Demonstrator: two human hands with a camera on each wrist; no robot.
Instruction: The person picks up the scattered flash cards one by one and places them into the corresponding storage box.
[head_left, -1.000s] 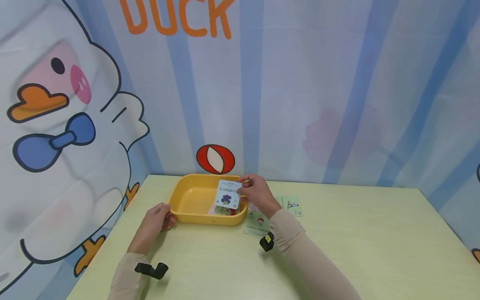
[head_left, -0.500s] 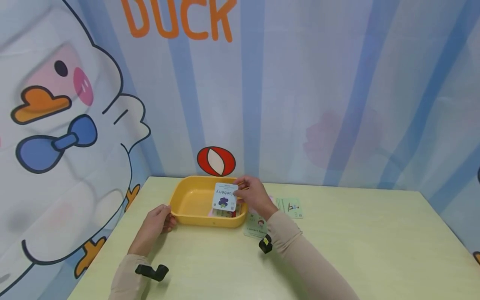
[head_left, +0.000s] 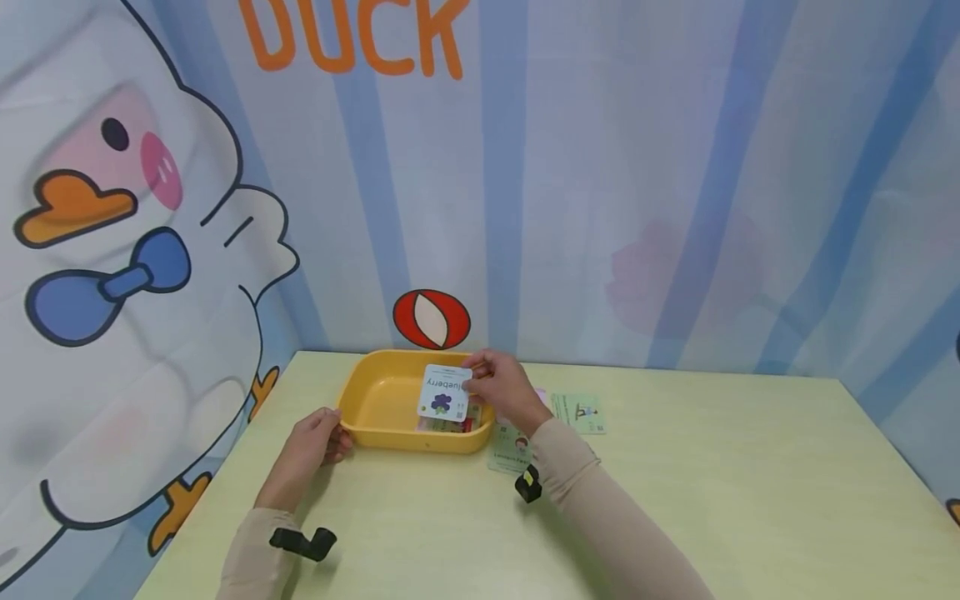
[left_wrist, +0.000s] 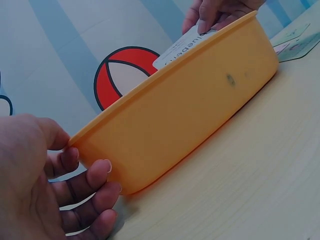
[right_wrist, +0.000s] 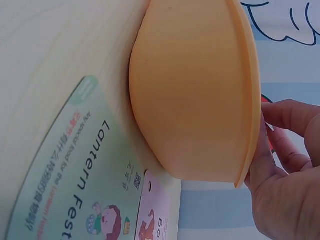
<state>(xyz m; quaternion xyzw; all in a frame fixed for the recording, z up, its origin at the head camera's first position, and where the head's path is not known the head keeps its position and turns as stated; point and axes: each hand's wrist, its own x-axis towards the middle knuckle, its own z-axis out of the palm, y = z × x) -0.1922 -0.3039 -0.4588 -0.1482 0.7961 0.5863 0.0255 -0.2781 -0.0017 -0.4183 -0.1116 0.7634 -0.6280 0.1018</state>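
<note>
A yellow plastic tray [head_left: 382, 435] stands on the table near its back edge. My left hand [head_left: 309, 446] pinches the tray's left front corner, thumb on the rim, as the left wrist view shows. Over the tray's right part, my right hand [head_left: 506, 387] pinches a white blueberry card [head_left: 444, 393] by its right edge. Beneath that card, other cards [head_left: 450, 425] lie in the tray, partly covered. In the right wrist view, the tray wall [right_wrist: 195, 90] hides the blueberry card from sight.
Right of the tray lie a green Lantern Festival card [head_left: 510, 450], a pink card [right_wrist: 154, 212] partly hidden by the right arm, and another green card [head_left: 581, 412]. A printed cloth [head_left: 570, 183] hangs behind the table [head_left: 712, 483].
My right hand has shifted a little to the left with the blueberry card, further over the tray. The left hand has stayed at the tray's corner.
</note>
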